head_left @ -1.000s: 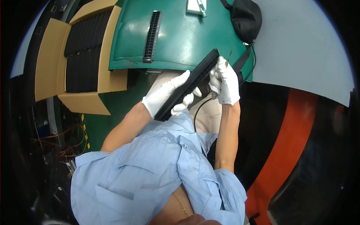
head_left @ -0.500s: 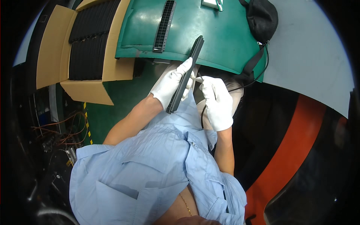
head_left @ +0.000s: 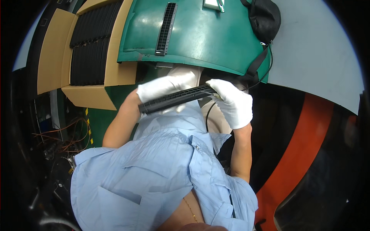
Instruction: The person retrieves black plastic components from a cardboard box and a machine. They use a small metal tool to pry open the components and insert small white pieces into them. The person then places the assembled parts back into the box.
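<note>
The open-topped brown cardboard carton (head_left: 50,54) stands at upper left, flaps folded outward. Two rows of thin black pieces (head_left: 89,59) are packed closely inside it.

The long black slotted plastic strip (head_left: 173,101) is located in front of the person's torso, below the near edge of the green-covered table (head_left: 210,42). It lies at a slant, its left end lower in view. The white-gloved left hand (head_left: 165,87) is closed around the strip, palm along the far side, fingertips emerging at the near side. The white-gloved right hand (head_left: 234,106) is curled at the strip's right end, with thumb and fingers drawn together on a thin object.

The carton's right side adjoins the table's left edge; contact cannot be confirmed. A second black slotted strip (head_left: 166,30) lies lengthwise near the left side of the table. A stretch of green surface separates it from the black fabric pouch (head_left: 265,21) at the right edge. A grey flat surface (head_left: 314,50) extends beyond the pouch.

The small white block (head_left: 212,4) and the green tool (head_left: 221,5) beside it are cut off by the upper edge of view. The thin object is too small to identify. The right fingers partly hide the strip's right end.
</note>
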The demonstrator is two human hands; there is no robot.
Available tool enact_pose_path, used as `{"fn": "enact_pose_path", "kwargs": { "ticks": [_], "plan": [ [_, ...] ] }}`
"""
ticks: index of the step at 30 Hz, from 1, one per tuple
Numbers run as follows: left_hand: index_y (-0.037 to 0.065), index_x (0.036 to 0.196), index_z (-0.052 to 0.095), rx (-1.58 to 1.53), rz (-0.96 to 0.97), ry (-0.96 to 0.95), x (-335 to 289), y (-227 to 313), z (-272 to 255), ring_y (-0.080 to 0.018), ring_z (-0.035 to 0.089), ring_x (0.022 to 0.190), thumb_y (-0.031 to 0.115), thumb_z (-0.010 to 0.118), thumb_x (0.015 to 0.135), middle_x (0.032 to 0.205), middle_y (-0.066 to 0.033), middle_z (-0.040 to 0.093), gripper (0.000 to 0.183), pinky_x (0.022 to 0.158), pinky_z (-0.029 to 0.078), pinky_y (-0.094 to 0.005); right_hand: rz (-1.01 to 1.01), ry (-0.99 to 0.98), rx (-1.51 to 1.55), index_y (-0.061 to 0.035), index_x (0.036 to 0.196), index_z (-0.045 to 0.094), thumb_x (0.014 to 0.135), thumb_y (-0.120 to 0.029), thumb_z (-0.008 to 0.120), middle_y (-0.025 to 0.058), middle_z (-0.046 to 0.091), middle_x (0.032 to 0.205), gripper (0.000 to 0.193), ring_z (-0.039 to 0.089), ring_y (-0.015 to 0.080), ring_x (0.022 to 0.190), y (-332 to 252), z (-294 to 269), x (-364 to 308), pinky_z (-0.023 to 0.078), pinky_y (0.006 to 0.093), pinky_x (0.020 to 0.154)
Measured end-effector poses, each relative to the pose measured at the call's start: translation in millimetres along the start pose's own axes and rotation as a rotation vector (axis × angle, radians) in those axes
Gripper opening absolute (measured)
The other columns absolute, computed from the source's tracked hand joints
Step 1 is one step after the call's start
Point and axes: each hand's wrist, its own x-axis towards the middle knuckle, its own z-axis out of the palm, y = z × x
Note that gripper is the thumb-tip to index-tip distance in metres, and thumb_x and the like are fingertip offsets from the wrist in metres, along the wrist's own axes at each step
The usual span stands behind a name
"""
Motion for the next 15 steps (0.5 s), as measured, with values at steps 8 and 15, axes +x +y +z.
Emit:
{"fn": "enact_pose_path", "kwargs": {
  "ticks": [8,15],
  "plan": [
    [-0.001,0.145,0.043,-0.16,0.741,0.349,35,-35,21,-0.0219,0.063,0.11,0.068,0.041,0.1,0.112,-0.0098,0.061,0.082,0.098,0.052,-0.037,0.402,-0.027,0.256,-0.0059,0.12,0.068,0.086,-0.025,0.08,0.0144,0.073,0.105,0.041,0.072,0.0273,0.089,-60,39,-7,0.056,0.0328,0.079],
    [0.0,0.113,0.06,-0.379,0.437,0.43,42,-36,19,-0.0096,0.048,0.044,0.045,0.053,0.105,0.062,0.0013,0.05,0.046,0.043,0.043,-0.0263,0.59,-0.152,0.501,-0.0045,0.122,0.055,0.1,-0.026,0.06,0.0134,0.068,0.088,0.031,0.07,0.0308,0.073,-67,15,-28,0.055,0.04,0.068]
  ]
}}
